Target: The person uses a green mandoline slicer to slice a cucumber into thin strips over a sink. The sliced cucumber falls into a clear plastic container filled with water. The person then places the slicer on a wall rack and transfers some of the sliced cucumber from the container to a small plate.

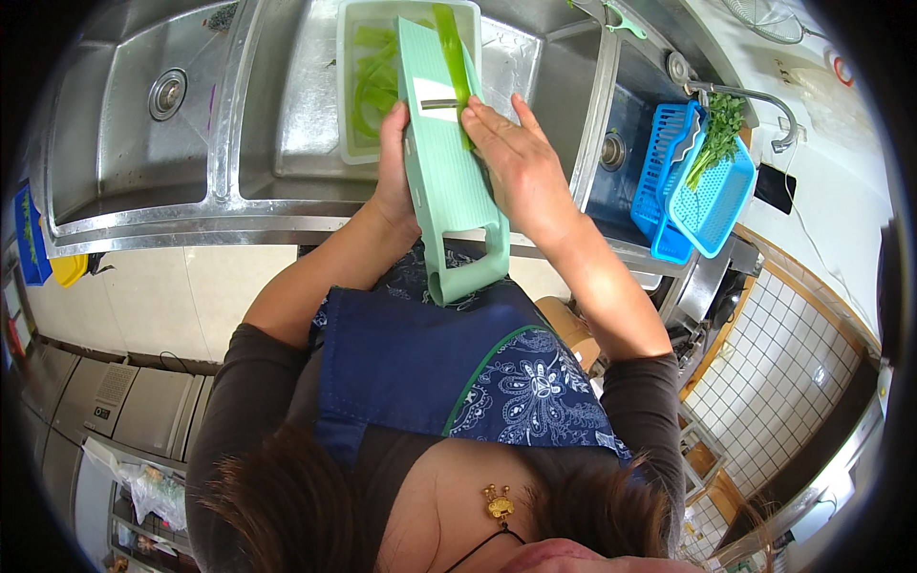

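Observation:
A pale green plastic mandoline slicer (453, 183) leans over the sink, its handle end against my apron. My left hand (395, 168) grips its left edge. Flat on a long green vegetable piece (451, 54) lie the fingers of my right hand (519, 161), pressing it to the slicer beside the blade (438, 104). The piece runs lengthwise along the board. Beneath the slicer's far end, a translucent white plastic tub (347, 122) holds thin green slices (374, 79). The right palm is hidden from view.
Steel sink basins (301, 143) spread out before me. In the right basin stand blue plastic baskets (663, 165), with leafy green herbs (720, 132) on a light blue one. A green peeler (625, 23) lies by the faucet (759, 93). A blue crate (32, 247) stands far left.

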Available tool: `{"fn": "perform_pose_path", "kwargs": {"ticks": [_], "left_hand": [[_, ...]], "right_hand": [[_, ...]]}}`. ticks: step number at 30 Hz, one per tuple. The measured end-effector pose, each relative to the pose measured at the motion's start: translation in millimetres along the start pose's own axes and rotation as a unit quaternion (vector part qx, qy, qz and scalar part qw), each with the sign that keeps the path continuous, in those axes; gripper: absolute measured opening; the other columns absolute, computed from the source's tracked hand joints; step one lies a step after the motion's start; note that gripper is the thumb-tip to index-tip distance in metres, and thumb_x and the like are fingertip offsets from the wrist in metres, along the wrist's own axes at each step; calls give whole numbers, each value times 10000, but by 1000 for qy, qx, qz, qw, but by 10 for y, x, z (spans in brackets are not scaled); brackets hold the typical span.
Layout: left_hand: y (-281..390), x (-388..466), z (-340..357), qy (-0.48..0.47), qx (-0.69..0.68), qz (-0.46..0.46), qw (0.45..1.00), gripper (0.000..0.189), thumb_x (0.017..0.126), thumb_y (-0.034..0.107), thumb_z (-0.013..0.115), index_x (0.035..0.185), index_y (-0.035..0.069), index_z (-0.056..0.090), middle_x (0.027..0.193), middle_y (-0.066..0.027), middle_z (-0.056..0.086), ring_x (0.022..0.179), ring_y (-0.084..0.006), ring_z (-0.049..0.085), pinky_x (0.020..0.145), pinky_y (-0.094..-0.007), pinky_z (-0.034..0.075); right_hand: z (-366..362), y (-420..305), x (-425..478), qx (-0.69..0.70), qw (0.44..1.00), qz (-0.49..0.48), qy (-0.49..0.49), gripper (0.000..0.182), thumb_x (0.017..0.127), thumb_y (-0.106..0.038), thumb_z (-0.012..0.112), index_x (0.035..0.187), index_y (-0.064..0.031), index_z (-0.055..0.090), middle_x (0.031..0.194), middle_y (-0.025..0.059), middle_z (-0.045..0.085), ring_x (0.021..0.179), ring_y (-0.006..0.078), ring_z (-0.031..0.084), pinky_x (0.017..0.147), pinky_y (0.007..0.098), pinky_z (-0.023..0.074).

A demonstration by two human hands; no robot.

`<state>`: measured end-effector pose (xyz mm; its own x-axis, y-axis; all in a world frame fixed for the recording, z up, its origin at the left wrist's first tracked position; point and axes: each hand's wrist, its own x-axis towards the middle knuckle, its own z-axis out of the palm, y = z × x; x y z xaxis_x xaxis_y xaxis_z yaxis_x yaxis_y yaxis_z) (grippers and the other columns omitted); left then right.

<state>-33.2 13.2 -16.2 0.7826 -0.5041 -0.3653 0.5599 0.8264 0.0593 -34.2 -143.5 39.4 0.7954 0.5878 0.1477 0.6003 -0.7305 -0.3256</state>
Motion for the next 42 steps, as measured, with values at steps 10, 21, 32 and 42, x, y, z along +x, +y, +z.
{"fn": "perform_pose_path", "kwargs": {"ticks": [10, 21, 32, 42], "left_hand": [[-18, -16, -22, 33, 33, 10, 999, 654, 959, 588, 263, 1229, 72, 559, 1061, -94, 649, 933, -203, 663, 802, -361, 571], [-5, 24, -107, 12, 29, 18, 999, 658, 957, 595, 266, 1235, 76, 560, 1070, -96, 645, 936, -199, 663, 787, -358, 572], [11, -2, -78, 16, 19, 14, 1000, 655, 957, 595, 275, 1247, 78, 554, 1088, -95, 641, 953, -204, 660, 812, -366, 565], [3, -24, -45, 0, 19, 13, 1000, 656, 961, 585, 269, 1275, 75, 538, 1120, -108, 635, 978, -214, 657, 831, -374, 565]], "right_hand": [[78, 88, 80, 51, 998, 36, 12, 421, 820, 21, 632, 1236, -44, 631, 1272, 149, 627, 1177, 278, 606, 1136, 523, 326], [149, 138, 172, 99, 993, 60, 28, 393, 824, -3, 670, 1212, -67, 653, 1266, 89, 641, 1175, 234, 601, 1159, 494, 313], [195, 120, 128, 166, 980, 111, 30, 334, 896, -124, 649, 1228, -89, 652, 1285, 84, 630, 1217, 238, 575, 1169, 516, 274], [305, 236, 118, 314, 935, 160, 46, 374, 918, -87, 635, 1291, -77, 624, 1372, 100, 581, 1447, 326, 299, 1192, 472, 178]]}}
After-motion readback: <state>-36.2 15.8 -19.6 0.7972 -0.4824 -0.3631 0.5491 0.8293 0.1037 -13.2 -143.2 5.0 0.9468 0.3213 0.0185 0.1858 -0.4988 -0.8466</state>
